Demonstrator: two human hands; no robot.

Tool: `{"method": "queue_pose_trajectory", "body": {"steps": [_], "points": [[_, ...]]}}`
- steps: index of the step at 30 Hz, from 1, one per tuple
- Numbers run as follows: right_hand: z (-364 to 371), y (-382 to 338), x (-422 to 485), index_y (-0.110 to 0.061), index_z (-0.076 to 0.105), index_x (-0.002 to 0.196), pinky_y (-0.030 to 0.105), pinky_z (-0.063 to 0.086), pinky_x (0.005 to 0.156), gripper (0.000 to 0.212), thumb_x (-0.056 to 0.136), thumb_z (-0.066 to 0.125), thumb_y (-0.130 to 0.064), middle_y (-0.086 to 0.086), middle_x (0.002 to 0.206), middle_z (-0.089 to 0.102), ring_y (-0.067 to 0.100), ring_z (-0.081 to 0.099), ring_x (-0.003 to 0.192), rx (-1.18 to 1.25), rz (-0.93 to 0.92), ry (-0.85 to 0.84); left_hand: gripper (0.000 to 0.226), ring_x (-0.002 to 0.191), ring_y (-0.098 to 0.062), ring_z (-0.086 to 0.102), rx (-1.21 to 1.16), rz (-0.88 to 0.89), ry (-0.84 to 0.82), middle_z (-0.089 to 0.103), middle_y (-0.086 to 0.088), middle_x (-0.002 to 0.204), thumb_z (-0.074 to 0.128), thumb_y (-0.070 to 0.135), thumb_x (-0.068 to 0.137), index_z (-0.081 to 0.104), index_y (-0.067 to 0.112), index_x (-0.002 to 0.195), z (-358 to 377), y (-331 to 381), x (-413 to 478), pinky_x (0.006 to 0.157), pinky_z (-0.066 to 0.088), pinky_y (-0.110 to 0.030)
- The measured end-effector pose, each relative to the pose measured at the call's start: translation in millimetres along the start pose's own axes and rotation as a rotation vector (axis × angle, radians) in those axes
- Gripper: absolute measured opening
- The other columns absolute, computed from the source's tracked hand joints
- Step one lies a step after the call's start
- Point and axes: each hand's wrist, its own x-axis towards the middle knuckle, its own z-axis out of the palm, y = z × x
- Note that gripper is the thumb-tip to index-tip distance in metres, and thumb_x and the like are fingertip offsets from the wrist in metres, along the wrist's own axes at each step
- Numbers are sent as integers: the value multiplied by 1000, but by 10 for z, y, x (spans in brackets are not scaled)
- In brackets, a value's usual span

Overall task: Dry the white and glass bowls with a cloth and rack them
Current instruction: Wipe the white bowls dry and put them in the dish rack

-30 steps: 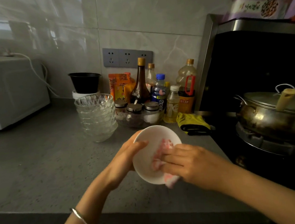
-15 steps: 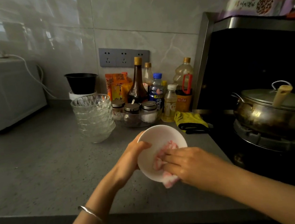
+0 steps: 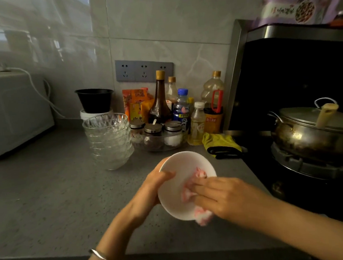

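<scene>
A grey speckled stone countertop point(image 3: 38, 201) runs below a grey tiled wall; a stack of clear cut-glass bowls point(image 3: 109, 141) stands on it. In front and right of that stack a round white ceramic bowl point(image 3: 181, 166) is held tilted toward the camera; the left hand point(image 3: 150, 191) grips its left rim, thumb hooked inside, fingers curled behind; the right hand point(image 3: 227, 195) pinches a crumpled pink-and-white cloth point(image 3: 199, 172) against the inner wall, fingers close together, cloth folding over the near rim. Right of the stack lies a yellow rag point(image 3: 218, 141); farther right sits a lidded steel pot point(image 3: 310, 137).

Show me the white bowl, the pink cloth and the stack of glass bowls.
white bowl point(image 3: 186, 165), head view, bare inner wall.
pink cloth point(image 3: 199, 173), head view, bunched upper end.
stack of glass bowls point(image 3: 109, 143), head view, side of stack.
</scene>
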Motion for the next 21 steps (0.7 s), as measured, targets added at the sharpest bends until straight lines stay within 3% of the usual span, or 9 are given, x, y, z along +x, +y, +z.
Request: {"method": "queue_pose_trajectory", "body": {"steps": [3,6,9,11,13,17,19,20,21], "points": [[-48,-36,2,-16,76,94,27,52,88,36,65,83,-37,4,104,73,16,68,100,-109,4,-1,53,103,-12,65,8,-1,-107,66,12,114,56,58,66,56,51,119,-58,58,24,80,55,-31],[78,-228,103,-14,77,93,25,53,84,26,71,74,-27,4,100,74,15,70,95,-27,151,155,69,117,-21,58,-137,129,101,60,1,129,64,53,68,50,38,133,127,-108,16,93,50,-41],[157,-410,236,-17,75,98,20,53,76,28,75,64,-26,-1,97,74,9,70,88,184,326,220,66,112,-31,62,-218,186,263,65,-14,119,69,46,66,58,22,126,350,-254,-2,86,52,-39],[156,-415,234,-17,74,102,21,52,78,36,80,47,-24,-1,99,73,9,70,88,155,275,162,50,100,-23,67,-213,177,331,71,-8,104,65,49,62,69,28,108,327,-219,-18,77,54,-30],[91,-266,151,-18,76,97,21,51,83,39,81,42,-27,-2,101,74,10,69,93,82,122,70,36,94,-14,67,-95,117,238,73,6,97,61,52,63,71,43,96,175,-84,-50,75,55,-28],[-48,-14,21,-22,76,96,21,51,86,33,74,64,-44,-4,105,73,10,67,101,4,-31,-81,43,105,-23,66,-13,-99,-115,69,0,114,59,47,76,62,37,119,-134,104,-37,87,54,-43],[-7,-120,49,-19,77,89,22,53,82,25,70,75,-36,-2,97,75,11,70,93,-45,34,-46,46,101,-21,67,-48,-98,-75,70,-1,112,61,43,73,60,36,119,-80,92,-54,83,56,-38],[48,-196,82,-19,77,85,22,54,76,18,79,67,-32,-2,91,75,10,71,86,0,103,-1,50,102,-21,67,-94,-64,-16,69,-3,113,64,43,69,59,35,119,-13,55,-63,83,56,-38],[29,-274,153,-19,76,80,20,54,68,30,91,52,-32,-3,83,75,8,71,77,109,212,44,57,105,-23,66,-151,-23,48,67,-6,117,67,45,66,58,35,121,74,0,-73,84,57,-39]]}}
